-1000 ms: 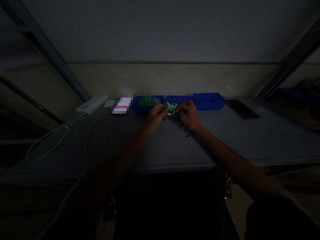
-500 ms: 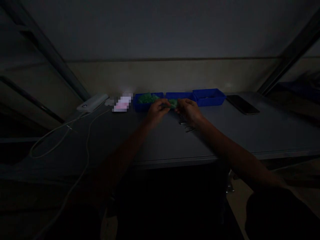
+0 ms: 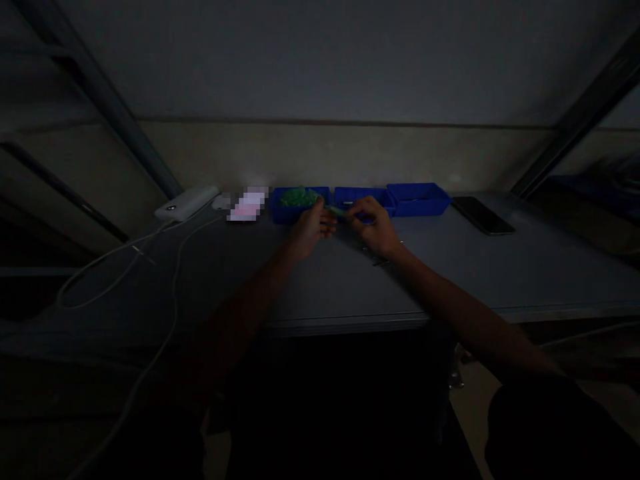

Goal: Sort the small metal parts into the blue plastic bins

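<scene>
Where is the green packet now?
In the head view, the packet is near the centre, between the left hand and right hand, by the middle blue tray.

Green packets (image 3: 299, 196) look like thin, crinkled plastic film; blue bins (image 3: 423, 208) are smooth plastic. Counter (image 3: 320, 287) is matt and smooth, phone (image 3: 484, 215) screen glossy.

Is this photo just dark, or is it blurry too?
Head view: very dim overall, nearly black at bottom middle; head view: the green packet by the right hand looks soft, lacking crisp detail; head view: pixel blocks obscure a bright object.
</scene>
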The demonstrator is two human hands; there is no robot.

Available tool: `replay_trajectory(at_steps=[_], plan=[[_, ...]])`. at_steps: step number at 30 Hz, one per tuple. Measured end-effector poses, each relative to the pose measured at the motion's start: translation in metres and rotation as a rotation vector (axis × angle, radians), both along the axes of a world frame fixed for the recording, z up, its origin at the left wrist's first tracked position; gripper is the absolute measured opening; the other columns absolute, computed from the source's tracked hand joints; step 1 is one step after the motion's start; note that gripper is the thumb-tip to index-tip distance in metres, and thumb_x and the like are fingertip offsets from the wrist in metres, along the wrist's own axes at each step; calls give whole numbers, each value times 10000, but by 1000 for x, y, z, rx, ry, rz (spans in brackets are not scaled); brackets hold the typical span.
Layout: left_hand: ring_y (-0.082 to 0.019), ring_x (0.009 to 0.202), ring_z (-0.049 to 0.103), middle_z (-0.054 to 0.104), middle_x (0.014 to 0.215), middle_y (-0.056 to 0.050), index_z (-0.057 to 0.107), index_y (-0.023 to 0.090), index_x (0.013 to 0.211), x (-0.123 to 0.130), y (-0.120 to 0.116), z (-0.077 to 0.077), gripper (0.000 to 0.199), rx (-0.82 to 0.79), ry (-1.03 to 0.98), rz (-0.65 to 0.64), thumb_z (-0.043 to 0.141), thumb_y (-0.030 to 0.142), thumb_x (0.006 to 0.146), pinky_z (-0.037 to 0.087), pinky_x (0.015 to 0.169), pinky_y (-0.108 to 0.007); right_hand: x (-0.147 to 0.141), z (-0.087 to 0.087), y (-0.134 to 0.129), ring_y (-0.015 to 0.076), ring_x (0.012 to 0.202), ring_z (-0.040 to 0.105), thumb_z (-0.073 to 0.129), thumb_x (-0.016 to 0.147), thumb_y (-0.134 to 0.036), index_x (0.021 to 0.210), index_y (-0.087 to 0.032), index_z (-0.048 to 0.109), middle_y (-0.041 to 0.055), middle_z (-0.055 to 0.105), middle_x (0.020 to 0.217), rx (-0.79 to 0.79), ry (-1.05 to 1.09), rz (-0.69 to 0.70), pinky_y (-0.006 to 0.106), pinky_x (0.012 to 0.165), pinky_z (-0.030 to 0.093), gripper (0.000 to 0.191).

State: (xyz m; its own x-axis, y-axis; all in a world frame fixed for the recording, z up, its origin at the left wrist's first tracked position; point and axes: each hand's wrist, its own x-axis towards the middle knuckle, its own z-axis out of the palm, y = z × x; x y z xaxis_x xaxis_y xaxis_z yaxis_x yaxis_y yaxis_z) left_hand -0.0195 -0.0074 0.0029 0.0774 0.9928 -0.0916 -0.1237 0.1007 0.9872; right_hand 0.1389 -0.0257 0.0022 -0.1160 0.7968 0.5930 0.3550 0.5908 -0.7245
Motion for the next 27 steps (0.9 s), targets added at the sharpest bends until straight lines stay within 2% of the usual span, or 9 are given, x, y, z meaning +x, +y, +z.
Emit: replay_trajectory(at_steps=[5,10,13,15,17,19,21,23,27], plan=[[-106,535,559,616,758,-46,580,147,758,2,-5,5,103,97,-50,-10,527,214,814,449,572,-267,6,-2,0,217,1005,490,559,713,-128,699,-206,648,63,531,986,129,-123,-98,409,950,380,119],[-106,523,539,580,717,-14,614,159,799,3,-9,1,93,389,251,61,522,168,810,437,569,-255,7,-3,2,222,1014,489,589,741,-230,757,-200,656,80,518,1023,49,-46,-102,381,864,435,75],[-126,640,568,588,813,-18,642,183,834,2,-10,0,100,642,415,96,556,154,789,458,696,-272,3,-3,2,201,929,513,628,736,-397,748,-202,633,53,539,891,-62,79,-129,330,782,448,195],[-155,789,577,583,874,-27,651,193,827,1,-11,1,122,773,489,83,565,126,773,450,800,-290,0,-3,3,163,777,521,577,753,-523,689,-198,595,14,516,727,-174,179,-108,284,694,436,332],[-175,905,558,577,906,-36,655,193,800,1,-13,3,122,861,550,56,572,113,762,429,873,-310,-1,-3,4,127,611,470,517,764,-597,622,-200,538,-24,446,591,-276,247,-62,248,581,390,422],[-181,951,545,576,926,-41,659,193,766,2,-15,4,100,907,586,34,590,122,752,412,910,-318,1,-3,5,108,522,401,512,760,-598,581,-205,492,-44,390,529,-299,261,-44,236,514,333,433],[-186,946,548,590,912,-43,664,193,740,3,-15,3,69,893,593,37,609,151,747,405,912,-315,4,-1,5,108,513,386,529,761,-546,576,-208,492,-46,397,523,-228,232,-56,235,506,311,387],[-188,892,564,615,843,-41,667,190,729,4,-12,1,63,796,561,60,615,208,760,416,874,-304,6,0,4,120,546,426,539,766,-470,614,-208,540,-33,460,553,-125,163,-53,240,537,328,303],[-156,609,562,613,645,-39,658,168,695,2,-3,-2,326,394,357,105,523,431,832,439,638,-273,7,2,-1,147,591,502,505,788,-337,697,-206,625,-6,565,623,-20,17,-28,261,597,370,199]])
